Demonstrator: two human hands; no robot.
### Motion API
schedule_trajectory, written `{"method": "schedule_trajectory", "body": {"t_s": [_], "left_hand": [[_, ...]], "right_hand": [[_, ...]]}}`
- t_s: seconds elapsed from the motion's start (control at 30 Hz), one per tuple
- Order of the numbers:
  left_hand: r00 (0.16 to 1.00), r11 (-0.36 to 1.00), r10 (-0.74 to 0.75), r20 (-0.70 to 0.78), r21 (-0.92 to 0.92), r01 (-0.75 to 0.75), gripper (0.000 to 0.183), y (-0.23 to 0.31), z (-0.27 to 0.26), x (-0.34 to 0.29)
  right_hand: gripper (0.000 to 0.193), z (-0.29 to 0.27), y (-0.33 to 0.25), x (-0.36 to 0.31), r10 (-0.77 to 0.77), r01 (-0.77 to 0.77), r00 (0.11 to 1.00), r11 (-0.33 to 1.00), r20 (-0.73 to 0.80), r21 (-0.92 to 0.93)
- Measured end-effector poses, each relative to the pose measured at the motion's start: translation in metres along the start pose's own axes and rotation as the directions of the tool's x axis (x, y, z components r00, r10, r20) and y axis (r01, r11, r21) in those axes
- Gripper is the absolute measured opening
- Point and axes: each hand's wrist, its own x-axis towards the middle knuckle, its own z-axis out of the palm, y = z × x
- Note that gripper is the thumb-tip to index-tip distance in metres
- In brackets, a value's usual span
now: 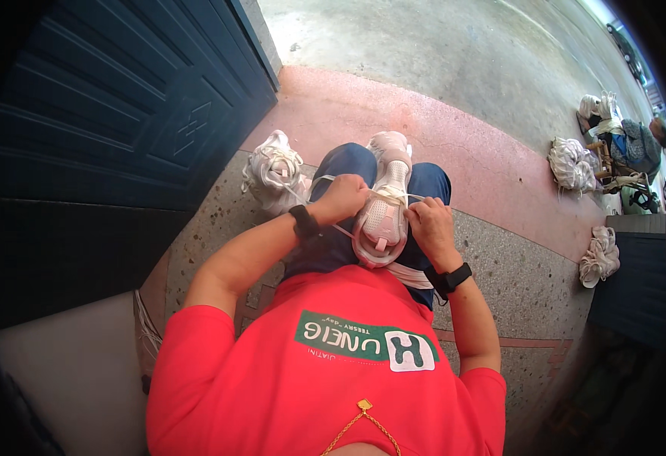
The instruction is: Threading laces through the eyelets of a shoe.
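A white and pale pink sneaker (383,222) lies between my knees, with a pink tab at its near end. Pale pink and white shoe parts continue beyond it toward the far side; whether they belong to a second shoe I cannot tell. A white shoelace (417,197) runs across the sneaker's middle. My left hand (342,197) is closed in a fist on the lace at the sneaker's left side. On the right, my right hand (432,228) pinches the lace between thumb and fingers. More white laces (410,276) lie over my right thigh.
A pile of white sneakers (276,173) sits on the floor beside my left knee. A dark panelled door (120,114) stands at the left. Toward the right are more white shoe bundles (573,164), another shoe bundle (599,257) and a seated person (640,144).
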Motion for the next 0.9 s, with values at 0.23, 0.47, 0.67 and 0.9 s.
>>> {"method": "schedule_trajectory", "body": {"t_s": [0.23,0.47,0.67,0.9], "left_hand": [[0.994,0.992,0.097,-0.054,0.089,-0.092,0.027,-0.009,0.005,-0.008],[0.831,0.560,0.548,-0.093,0.779,-0.281,0.021,0.015,0.009,-0.048],[0.905,0.647,0.423,-0.043,0.714,-0.268,0.020,0.004,0.008,-0.040],[0.947,0.871,0.319,-0.033,0.404,-0.279,0.021,-0.008,-0.003,-0.023]], "right_hand": [[0.015,0.001,0.000,-0.001,-0.023,0.024,0.999,0.999,-0.026,0.029],[0.023,-0.019,-0.023,-0.005,-0.032,0.054,0.990,0.985,0.135,-0.164],[0.024,-0.018,-0.006,-0.007,0.021,-0.007,0.960,0.999,0.280,-0.050],[0.017,-0.006,0.006,-0.011,-0.054,0.020,0.992,0.962,0.116,0.273]]}}
